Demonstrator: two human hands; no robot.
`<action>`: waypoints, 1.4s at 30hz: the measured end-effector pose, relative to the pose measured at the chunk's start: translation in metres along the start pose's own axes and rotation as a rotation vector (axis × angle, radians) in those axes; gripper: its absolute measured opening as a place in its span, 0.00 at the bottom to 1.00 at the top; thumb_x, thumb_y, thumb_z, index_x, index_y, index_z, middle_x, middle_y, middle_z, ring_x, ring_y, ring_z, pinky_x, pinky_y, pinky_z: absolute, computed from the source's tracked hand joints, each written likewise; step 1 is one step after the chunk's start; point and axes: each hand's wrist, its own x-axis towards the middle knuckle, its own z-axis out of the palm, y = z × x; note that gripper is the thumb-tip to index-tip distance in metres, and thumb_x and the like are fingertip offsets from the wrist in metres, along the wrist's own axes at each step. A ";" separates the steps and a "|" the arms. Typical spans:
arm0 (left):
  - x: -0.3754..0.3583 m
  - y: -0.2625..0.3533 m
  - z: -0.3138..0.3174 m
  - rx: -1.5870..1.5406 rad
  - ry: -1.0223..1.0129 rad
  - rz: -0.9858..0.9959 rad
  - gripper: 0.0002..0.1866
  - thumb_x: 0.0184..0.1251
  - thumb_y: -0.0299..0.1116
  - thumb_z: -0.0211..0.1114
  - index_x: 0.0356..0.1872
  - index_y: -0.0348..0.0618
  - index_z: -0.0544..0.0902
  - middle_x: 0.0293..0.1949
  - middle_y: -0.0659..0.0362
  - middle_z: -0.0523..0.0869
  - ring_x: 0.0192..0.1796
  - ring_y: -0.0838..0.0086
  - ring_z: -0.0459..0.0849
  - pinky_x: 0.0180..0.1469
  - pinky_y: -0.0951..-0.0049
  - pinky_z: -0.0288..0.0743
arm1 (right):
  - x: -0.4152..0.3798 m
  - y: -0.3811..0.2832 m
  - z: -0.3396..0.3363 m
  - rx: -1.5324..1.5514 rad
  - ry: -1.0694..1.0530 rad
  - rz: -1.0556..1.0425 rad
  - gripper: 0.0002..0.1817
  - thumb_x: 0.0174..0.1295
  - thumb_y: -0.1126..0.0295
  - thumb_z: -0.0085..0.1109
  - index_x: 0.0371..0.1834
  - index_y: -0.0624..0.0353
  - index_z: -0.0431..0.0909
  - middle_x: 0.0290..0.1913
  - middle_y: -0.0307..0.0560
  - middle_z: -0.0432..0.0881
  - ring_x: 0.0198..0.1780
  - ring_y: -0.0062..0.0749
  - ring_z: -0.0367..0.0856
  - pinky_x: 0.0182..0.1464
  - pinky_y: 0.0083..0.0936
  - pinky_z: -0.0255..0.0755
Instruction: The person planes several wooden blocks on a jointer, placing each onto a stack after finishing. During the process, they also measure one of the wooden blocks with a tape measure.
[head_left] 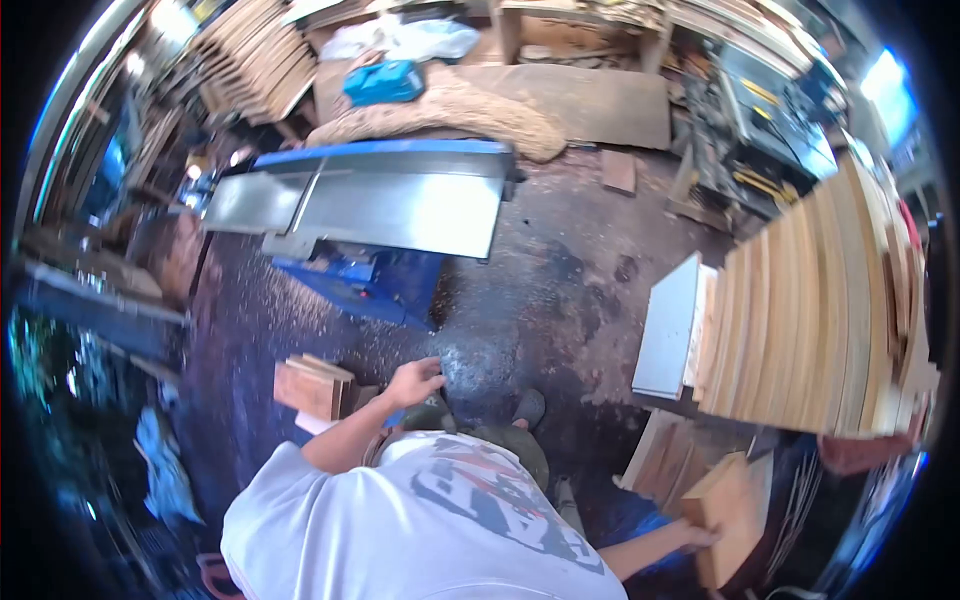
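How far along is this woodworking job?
Probably done: some cutting, judging by shavings on the floor beside the blue machine. In hand: the right hand grips a wooden board; the left hand holds nothing. Remaining: that board is on neither the machine nor the stack of boards, so its placing seems unfinished. Whether the stacked boards are finished, I can't tell.
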 end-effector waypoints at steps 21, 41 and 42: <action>0.089 0.018 -0.140 -1.164 0.201 0.127 0.40 0.77 0.38 0.70 0.81 0.35 0.60 0.69 0.47 0.80 0.69 0.66 0.79 0.72 0.64 0.73 | -0.692 0.206 0.157 -1.167 -2.125 0.619 0.31 0.59 0.64 0.68 0.64 0.73 0.78 0.51 0.53 0.87 0.51 0.36 0.88 0.56 0.34 0.81; 0.202 0.100 -0.097 -0.291 1.008 0.026 0.42 0.64 0.42 0.75 0.75 0.31 0.69 0.76 0.30 0.59 0.77 0.32 0.57 0.78 0.38 0.56 | -0.786 0.327 0.226 0.162 -2.938 -1.278 0.23 0.58 0.63 0.65 0.58 0.55 0.86 0.68 0.53 0.79 0.69 0.56 0.72 0.69 0.56 0.64; 0.207 0.103 -0.092 -0.290 1.033 0.072 0.41 0.63 0.39 0.76 0.74 0.32 0.70 0.76 0.33 0.62 0.76 0.34 0.60 0.78 0.40 0.59 | -0.794 0.329 0.220 0.163 -2.931 -1.298 0.23 0.58 0.63 0.65 0.58 0.55 0.86 0.69 0.52 0.78 0.69 0.55 0.71 0.69 0.55 0.64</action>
